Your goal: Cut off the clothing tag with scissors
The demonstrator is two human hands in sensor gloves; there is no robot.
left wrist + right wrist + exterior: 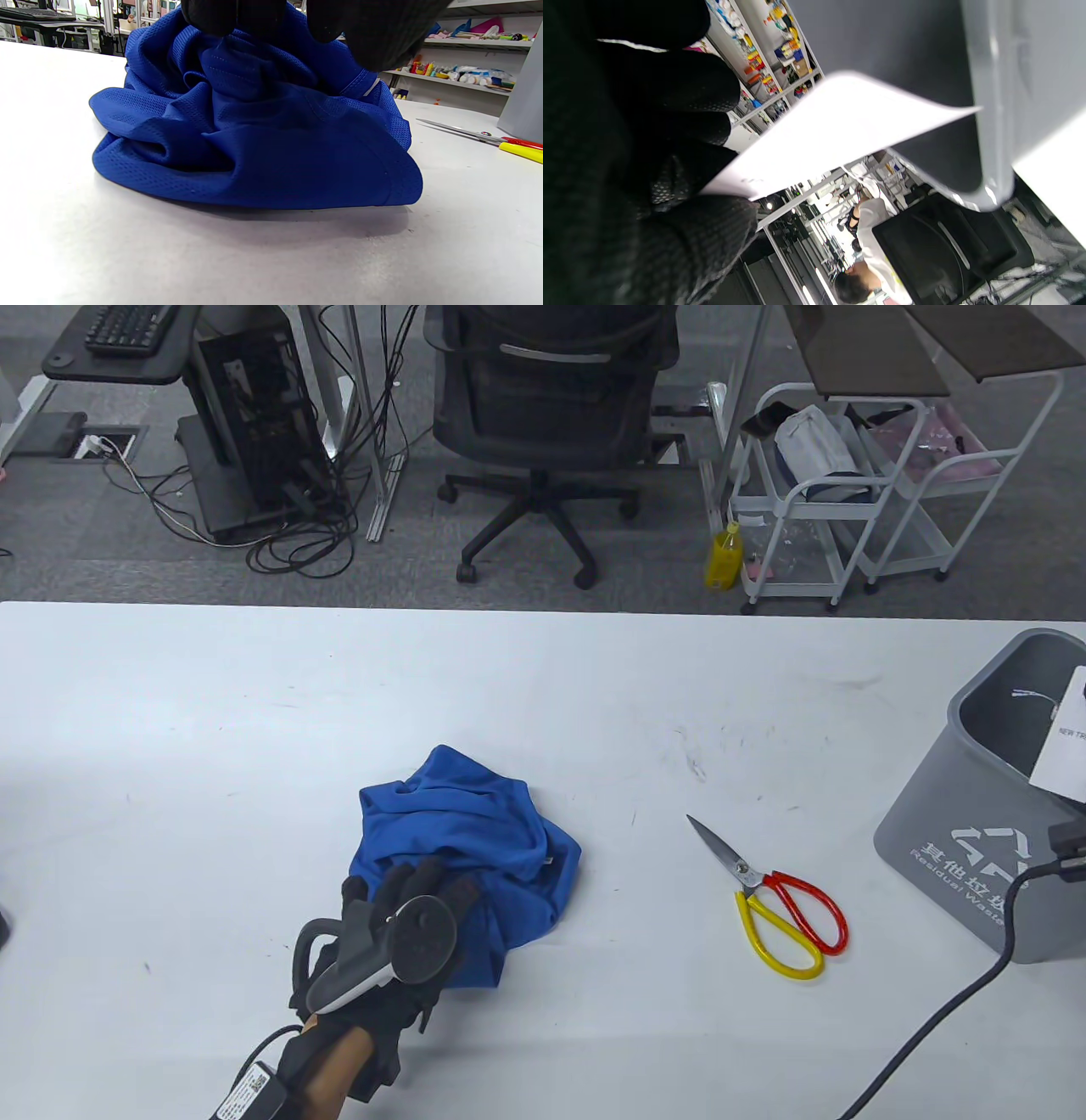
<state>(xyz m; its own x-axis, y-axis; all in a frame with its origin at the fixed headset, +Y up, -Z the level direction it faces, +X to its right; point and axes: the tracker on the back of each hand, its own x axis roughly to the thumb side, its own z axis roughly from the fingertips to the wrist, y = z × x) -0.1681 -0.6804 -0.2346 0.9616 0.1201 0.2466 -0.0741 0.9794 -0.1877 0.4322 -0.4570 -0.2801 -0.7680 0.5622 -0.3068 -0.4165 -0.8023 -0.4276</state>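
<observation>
The white tabletop [212,712] carries a grey bin [984,814] at far right. The left hand [399,933] presses the blue shirt [475,831]. The right hand [628,169] pinches the cut tag [831,140] over the bin; released off-rim, it may miss. Scissors [776,891] lie between, blades together.

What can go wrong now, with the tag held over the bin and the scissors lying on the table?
The right hand pinches only a corner of the white tag above the grey bin; released off-centre, it may land outside. The scissors lie open, so grabbing them carelessly could nick a glove.
</observation>
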